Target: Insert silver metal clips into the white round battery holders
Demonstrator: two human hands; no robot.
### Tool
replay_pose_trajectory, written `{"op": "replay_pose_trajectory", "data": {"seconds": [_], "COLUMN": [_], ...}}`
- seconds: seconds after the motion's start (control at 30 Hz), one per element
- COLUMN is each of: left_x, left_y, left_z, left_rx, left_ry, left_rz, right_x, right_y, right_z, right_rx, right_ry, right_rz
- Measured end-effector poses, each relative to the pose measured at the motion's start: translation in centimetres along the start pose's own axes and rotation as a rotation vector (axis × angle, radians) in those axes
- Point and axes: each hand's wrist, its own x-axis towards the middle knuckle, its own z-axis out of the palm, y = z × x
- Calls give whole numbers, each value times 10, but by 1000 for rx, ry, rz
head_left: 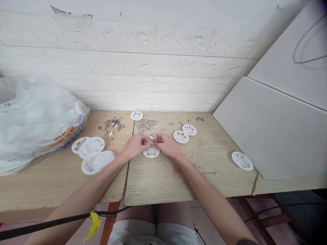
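Note:
A white round plastic battery holder (151,153) with slots lies on the table in front of me, under my fingers. My left hand (136,146) is closed at the holder's upper left edge, thumb and fingers pinching it. Over the upper right edge, my right hand (166,144) is closed in a pinch around a slim silver metal tool (153,138), whose bright end points up and left. Just beyond the hands lies a pile of small silver metal contacts (146,125). What sits between the fingertips is partly hidden.
Several white discs (92,147) overlap on the left, near a big plastic bag (38,119). Another heap of metal pieces (113,124) lies behind them. More holders rest at the back (136,115), right (181,136) and far right (242,161), beside a large white panel (276,126).

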Motion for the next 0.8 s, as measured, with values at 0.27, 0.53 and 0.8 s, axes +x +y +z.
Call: {"op": "replay_pose_trajectory", "data": {"seconds": [0.27, 0.53, 0.8], "left_x": [0, -1, -1], "left_y": [5, 9, 8], "left_z": [0, -3, -2], "left_rx": [49, 51, 131], "left_ry": [5, -31, -29], "left_rz": [-41, -39, -17], "right_x": [3, 8, 8], "right_y": [4, 11, 10], "right_z": [2, 4, 6], "right_rx": [42, 74, -16], "right_ry": [22, 27, 57], "right_rz": [-14, -9, -38]}}
